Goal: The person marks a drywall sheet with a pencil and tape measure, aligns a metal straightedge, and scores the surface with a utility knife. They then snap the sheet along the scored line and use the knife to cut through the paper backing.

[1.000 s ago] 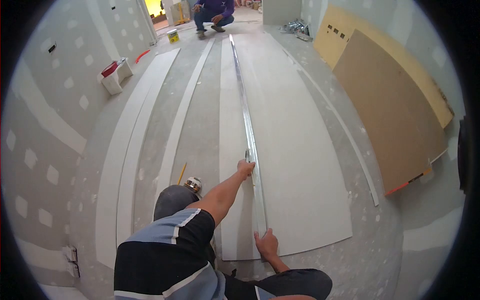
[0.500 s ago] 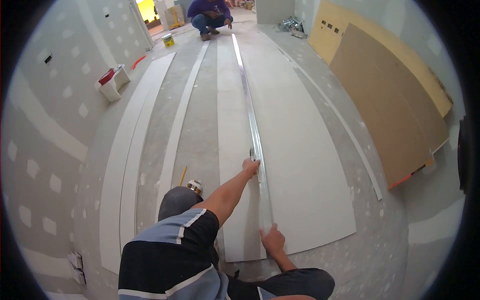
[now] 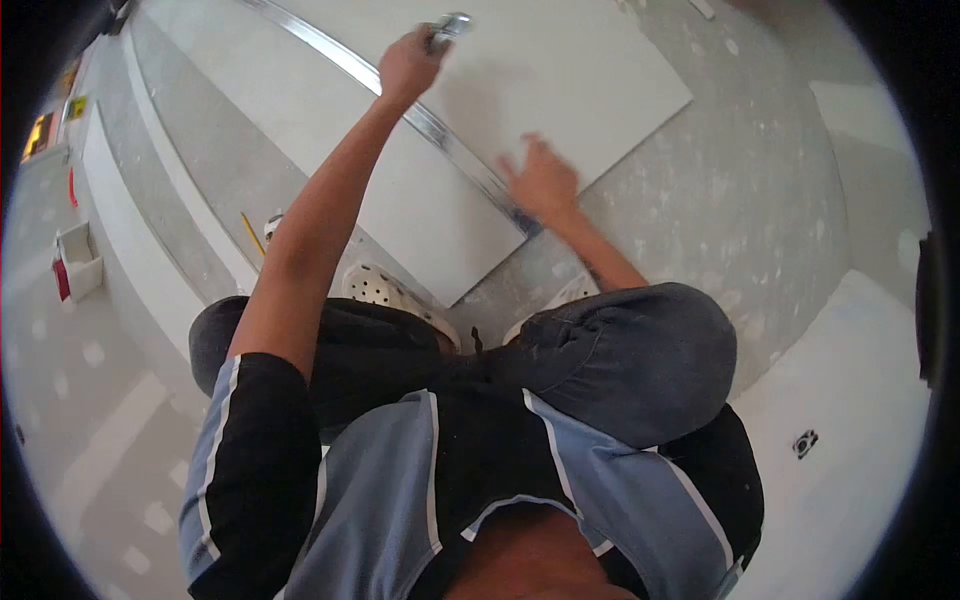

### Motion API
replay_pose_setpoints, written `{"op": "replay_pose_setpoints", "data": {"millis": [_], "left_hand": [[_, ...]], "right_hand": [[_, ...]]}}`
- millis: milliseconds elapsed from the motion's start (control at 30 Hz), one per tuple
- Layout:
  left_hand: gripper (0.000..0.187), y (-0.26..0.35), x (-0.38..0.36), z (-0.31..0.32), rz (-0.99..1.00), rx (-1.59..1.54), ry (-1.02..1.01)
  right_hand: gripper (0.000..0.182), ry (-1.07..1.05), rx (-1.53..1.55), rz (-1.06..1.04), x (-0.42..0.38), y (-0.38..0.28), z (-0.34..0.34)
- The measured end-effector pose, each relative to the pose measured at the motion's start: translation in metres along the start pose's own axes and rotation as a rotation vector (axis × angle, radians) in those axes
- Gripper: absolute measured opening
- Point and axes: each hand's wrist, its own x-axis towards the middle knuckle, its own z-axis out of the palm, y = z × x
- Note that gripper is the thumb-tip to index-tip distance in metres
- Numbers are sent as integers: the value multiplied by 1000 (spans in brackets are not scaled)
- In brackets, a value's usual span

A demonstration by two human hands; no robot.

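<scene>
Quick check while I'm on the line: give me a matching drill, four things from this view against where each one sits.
1. left hand
2. right hand
3. pencil
4. white tray

a. at the left edge, by the wall
b. gripping a metal tool over the board
c. spread at the straightedge's near end
d. on the floor beside the left elbow

Pairs: 1-b, 2-c, 3-d, 4-a

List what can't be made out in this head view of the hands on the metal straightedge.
- Small metallic tool in left hand: type unclear, blurred, fist covers it.
- Right hand: motion-blurred; contact with long metal straightedge uncertain.
- Straightedge's far end: cut off by the top edge.
- White drywall sheet: likewise cut off.
</scene>
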Motion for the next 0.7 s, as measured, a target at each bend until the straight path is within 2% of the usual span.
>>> {"op": "replay_pose_setpoints", "data": {"millis": [67, 100, 133, 167, 200, 233, 267, 300, 367, 400, 467, 500, 533, 567, 633, 700], "left_hand": [[28, 31, -20, 24, 389, 233, -202], [31, 57, -34, 27, 555, 456, -290], [30, 75, -47, 35, 730, 451, -296], [26, 93, -57, 49, 809, 437, -390], [20, 113, -65, 50, 872, 253, -528], [17, 126, -79, 66, 920, 215, -462], [18, 150, -86, 58, 950, 157, -548], [18, 163, -90, 51, 945, 164, -558], [29, 179, -100, 43, 960, 245, -390], [45, 174, -102, 44, 843, 306, -317], [58, 148, -100, 45, 585, 380, -181], [61, 126, -99, 44, 363, 289, -118], [61, 89, -87, 47, 60, 192, -154], [60, 55, -97, 58, -129, 300, 23], [63, 25, -121, 40, -523, 265, -166], [57, -15, -153, 55, -711, 200, -357]], "right_hand": [[65, 302, 366, 138, 13, 36, -30], [65, 295, 366, 149, 10, 45, -47], [63, 387, 199, -35, 1, 53, -64], [62, 475, 31, -221, -8, 58, -71], [62, 473, 34, -215, -17, 60, -71], [59, 256, 194, -101, -26, 61, -70], [57, 34, 353, 11, -30, 63, -68], [57, 28, 363, 10, -31, 71, -63], [40, -106, 732, 222, -40, 93, -56], [40, -115, 742, 220, -44, 101, -54], [24, -90, 796, 395, -61, 111, -51], [24, -98, 806, 401, -72, 118, -41], [23, -21, 939, 419, -67, 122, -18], [23, 57, 1068, 440, -76, 128, -1], [26, 77, 1027, 490, -96, 122, 24], [28, 100, 985, 546, -102, 112, 43]]}}
